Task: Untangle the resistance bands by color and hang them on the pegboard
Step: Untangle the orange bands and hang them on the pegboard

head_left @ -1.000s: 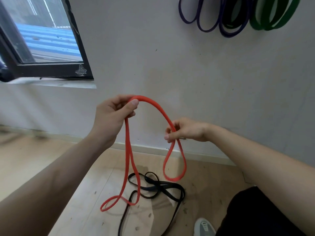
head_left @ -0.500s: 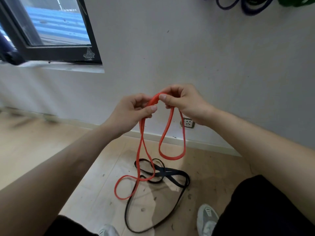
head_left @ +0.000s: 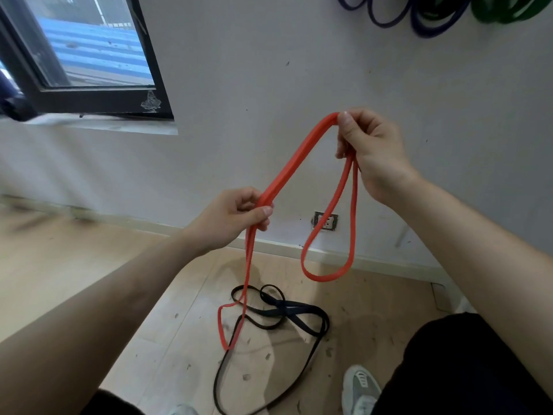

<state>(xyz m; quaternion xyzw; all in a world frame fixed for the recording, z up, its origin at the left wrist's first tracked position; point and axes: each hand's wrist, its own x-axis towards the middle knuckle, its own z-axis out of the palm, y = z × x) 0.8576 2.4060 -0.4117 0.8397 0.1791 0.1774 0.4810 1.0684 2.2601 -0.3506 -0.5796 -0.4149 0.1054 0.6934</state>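
- Ahead of us, a pale grey wall (head_left: 299, 70) fills most of the view, scuffed with small dark marks.
- Below it, a light wooden floor (head_left: 74, 265) runs up to a pale skirting board and is speckled with dark flecks.
- At the upper left we see a window (head_left: 98, 100) with a black frame and blue striped roofing beyond the glass.
- Our black trousers (head_left: 463, 369) fill the lower right corner.
- We hold the red band (head_left: 294, 157) up in front of the wall between both hands. A doubled stretch runs on a slant from the lower left hand up to the higher right hand. One loop hangs free below the right hand. A longer, narrower loop drops from the left hand, and its end shows in front of the black band. We cannot tell whether it touches the floor.
- The black band (head_left: 302, 308) lies on the floor in loose twisted loops, and neither hand holds it.
- Purple bands (head_left: 431, 33) and green bands (head_left: 496, 18) hang on the wall at the top right, cut off by the edge of the view.
- Our right hand (head_left: 369, 148) grasps the red band, with thumb and fingers pinching its top fold.
- Our left hand (head_left: 233, 218) is curled round the doubled red band, with the thumb pressed over it.
- A grey and white shoe (head_left: 360, 387) stands at the bottom edge, near the black band's long strand.
- A wall socket (head_left: 319, 220) sits just above the skirting board, and a red strand crosses in front of it.
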